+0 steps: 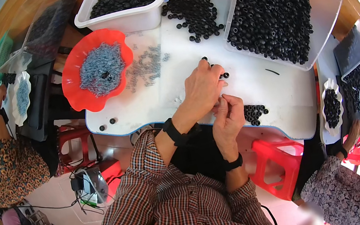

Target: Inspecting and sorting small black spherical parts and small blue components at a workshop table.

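Observation:
Over the white tabletop (192,98), my left hand (202,87) is bent with its fingers drawn together. Small black ring-shaped parts (226,75) show at its fingertips, and it appears to grip at least one. Just nearer to me, my right hand (228,118) is closed in a pinch, thumb against index finger; what lies between them is too small to make out. Beside it on the right sits a tight cluster of black ring-shaped parts (253,114). A red scalloped dish (71,76) to the left holds small clear bluish pieces (101,73).
Black parts fill a white tub (125,22) at the back and a large clear bin (328,35) at the right. A loose pile (193,11) lies between them. Clear pieces (145,68) are scattered beside the dish. Red stools (279,169) and co-workers flank the table.

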{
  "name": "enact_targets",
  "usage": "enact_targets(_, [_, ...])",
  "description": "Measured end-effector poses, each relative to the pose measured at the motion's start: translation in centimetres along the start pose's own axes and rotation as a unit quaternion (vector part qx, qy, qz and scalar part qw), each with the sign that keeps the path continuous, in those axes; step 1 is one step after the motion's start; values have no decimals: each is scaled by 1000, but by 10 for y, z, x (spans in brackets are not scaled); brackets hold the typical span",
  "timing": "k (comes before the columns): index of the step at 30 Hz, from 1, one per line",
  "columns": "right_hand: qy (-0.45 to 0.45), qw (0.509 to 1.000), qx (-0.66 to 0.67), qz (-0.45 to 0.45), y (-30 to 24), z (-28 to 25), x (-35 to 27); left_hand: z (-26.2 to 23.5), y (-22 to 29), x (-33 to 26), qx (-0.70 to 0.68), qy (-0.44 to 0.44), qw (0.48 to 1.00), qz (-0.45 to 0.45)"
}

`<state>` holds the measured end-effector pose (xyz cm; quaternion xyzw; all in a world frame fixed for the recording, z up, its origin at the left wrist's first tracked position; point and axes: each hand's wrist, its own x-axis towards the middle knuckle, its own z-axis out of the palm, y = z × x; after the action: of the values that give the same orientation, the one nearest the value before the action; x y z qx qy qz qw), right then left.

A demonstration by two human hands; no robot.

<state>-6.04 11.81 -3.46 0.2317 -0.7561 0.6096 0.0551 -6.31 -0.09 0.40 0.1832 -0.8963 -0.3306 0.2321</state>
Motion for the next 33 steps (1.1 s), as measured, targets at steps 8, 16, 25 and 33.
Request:
enact_targets(8, [-9, 1000, 6, -26, 0, 1, 0, -3, -1, 4, 21, -30, 998, -49])
enact_targets(16, [2, 999, 19, -35, 0, 0, -1, 1, -3, -3, 32, -10, 999, -11])
enact_targets(25, [-2, 999, -13, -32, -2, -1, -2, -23, -20, -29, -129, 75, 988, -25])
enact_targets(33, [-47, 996, 59, 52, -20, -2, -4, -49, -24, -57, -647, -30, 715, -263])
